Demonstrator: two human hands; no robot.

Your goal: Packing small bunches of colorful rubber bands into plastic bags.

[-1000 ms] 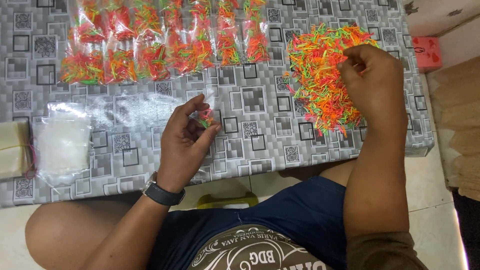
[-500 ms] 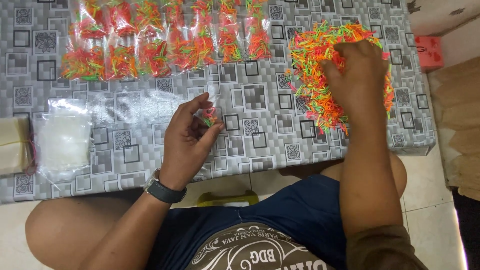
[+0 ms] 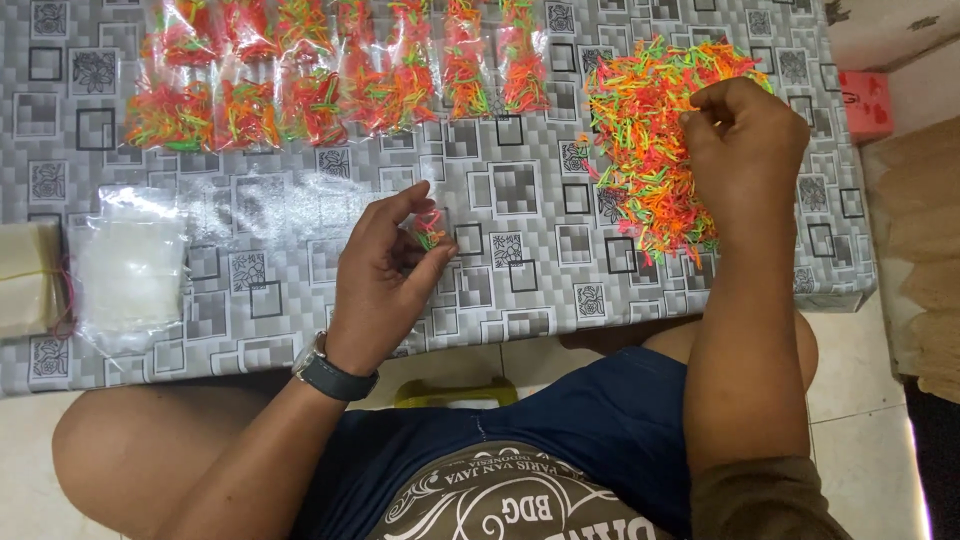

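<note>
My left hand [image 3: 385,275] pinches a small clear plastic bag [image 3: 430,230] that has a few coloured sticks in it, held just above the low table [image 3: 520,190]. My right hand [image 3: 745,140] is closed in a pinch over a loose heap of small orange, green, pink and yellow sticks [image 3: 645,130] at the table's right end. A few sticks seem caught between its fingertips.
Several filled clear bags of the same coloured sticks [image 3: 330,85] lie in rows along the far side. A stack of empty clear bags [image 3: 130,270] and a bundle of pale bags [image 3: 25,280] sit at the left. A pink box [image 3: 860,105] lies beyond the table's right edge.
My right hand dipped flat into the heap half a second ago and has now drawn back up into a pinch. My left hand has kept hold of the small bag, shifting slightly right.
</note>
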